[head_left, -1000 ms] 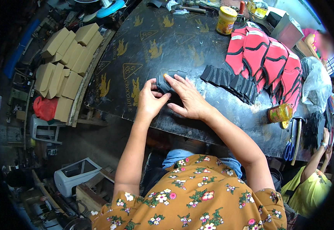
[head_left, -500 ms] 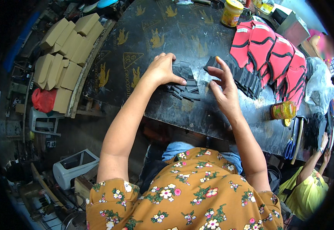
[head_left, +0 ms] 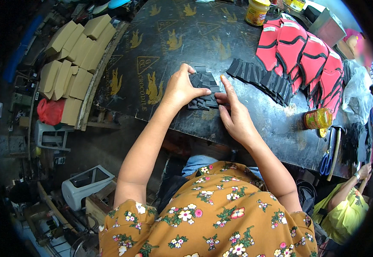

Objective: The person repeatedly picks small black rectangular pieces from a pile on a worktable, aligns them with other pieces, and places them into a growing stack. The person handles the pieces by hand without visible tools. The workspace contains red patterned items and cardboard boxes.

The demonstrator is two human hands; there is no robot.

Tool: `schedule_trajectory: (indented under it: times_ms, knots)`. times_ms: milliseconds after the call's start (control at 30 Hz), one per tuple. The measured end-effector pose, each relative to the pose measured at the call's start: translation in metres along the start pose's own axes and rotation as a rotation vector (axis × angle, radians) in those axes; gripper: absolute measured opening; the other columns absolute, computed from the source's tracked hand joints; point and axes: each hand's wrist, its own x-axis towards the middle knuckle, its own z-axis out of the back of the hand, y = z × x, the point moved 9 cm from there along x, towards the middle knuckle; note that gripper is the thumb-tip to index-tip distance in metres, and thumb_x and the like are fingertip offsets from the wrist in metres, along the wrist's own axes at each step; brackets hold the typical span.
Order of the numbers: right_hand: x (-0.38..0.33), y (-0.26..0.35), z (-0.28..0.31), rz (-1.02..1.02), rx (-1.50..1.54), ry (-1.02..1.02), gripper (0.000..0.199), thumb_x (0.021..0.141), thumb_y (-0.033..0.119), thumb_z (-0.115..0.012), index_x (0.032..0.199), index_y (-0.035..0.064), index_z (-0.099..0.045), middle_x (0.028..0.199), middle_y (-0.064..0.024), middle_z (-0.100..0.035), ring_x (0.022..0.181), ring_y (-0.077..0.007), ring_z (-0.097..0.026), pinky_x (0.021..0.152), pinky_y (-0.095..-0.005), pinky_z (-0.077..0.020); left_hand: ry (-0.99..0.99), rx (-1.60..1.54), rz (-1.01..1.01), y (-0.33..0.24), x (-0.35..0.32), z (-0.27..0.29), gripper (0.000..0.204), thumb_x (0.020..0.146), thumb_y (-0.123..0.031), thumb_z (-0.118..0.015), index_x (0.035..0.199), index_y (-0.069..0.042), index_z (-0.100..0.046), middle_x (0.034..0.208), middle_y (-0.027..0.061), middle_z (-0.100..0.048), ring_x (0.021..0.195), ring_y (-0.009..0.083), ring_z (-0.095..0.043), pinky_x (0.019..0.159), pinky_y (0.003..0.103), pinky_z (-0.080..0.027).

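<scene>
Left hand, right hand, black pieces between

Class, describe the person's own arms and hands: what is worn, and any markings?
The left hand and right hand wear no gloves, and no watch or bracelet shows. The short mustard-brown sleeves have a floral print in white, pink and green. A small orange patch marks one right fingertip.

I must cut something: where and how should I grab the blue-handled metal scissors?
Probably by the blue loops of the scissors, from the black table's near edge: loops face that edge, blades point away, and a long brown wooden handle lies to their right.
</scene>
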Motion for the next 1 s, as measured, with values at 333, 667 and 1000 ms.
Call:
schedule_trajectory:
  times_ms: [333, 667, 1000]
  knots:
    - [0.005, -0.013, -0.004, -0.048, 0.112, 0.004, 0.088, 0.101, -0.010, -0.055, 0.177, 0.0213, -0.022, 0.135, -0.0164, -0.066, 0.118, -0.0201, -0.067, 0.104, -0.0354, -0.0549, 0.240, -0.003, 0.006, 0.004, 0.035, -0.023, 0.102, 0.059, -0.044, -0.105, 0.139, 0.004, -0.064, 0.135, 0.0297, -0.069, 0.129, 0.0389, -0.067, 0.109, 0.045, -0.054]
    - [0.002, -0.009, -0.006, 0.008, 0.049, 0.008, 0.086, 0.100, -0.011, -0.054, 0.176, 0.0177, -0.023, 0.138, -0.0194, -0.066, 0.121, -0.0237, -0.067, 0.107, -0.0378, -0.0545, 0.062, 0.114, -0.055, -0.007, 0.014, -0.012, 0.093, 0.066, -0.048, -0.101, 0.136, 0.002, -0.066, 0.144, 0.0248, -0.061, 0.135, 0.0387, -0.062, 0.113, 0.044, -0.052]
    - [0.001, -0.008, -0.004, 0.051, 0.066, -0.046, 0.087, 0.096, -0.011, -0.055, 0.174, 0.0183, -0.029, 0.129, -0.0212, -0.069, 0.113, -0.0269, -0.071, 0.104, -0.0405, -0.0570, -0.001, -0.236, 0.071, 0.016, -0.002, 0.009, 0.106, 0.076, -0.043, -0.100, 0.159, -0.002, -0.049, 0.148, 0.0273, -0.060, 0.135, 0.0354, -0.063, 0.109, 0.045, -0.055]
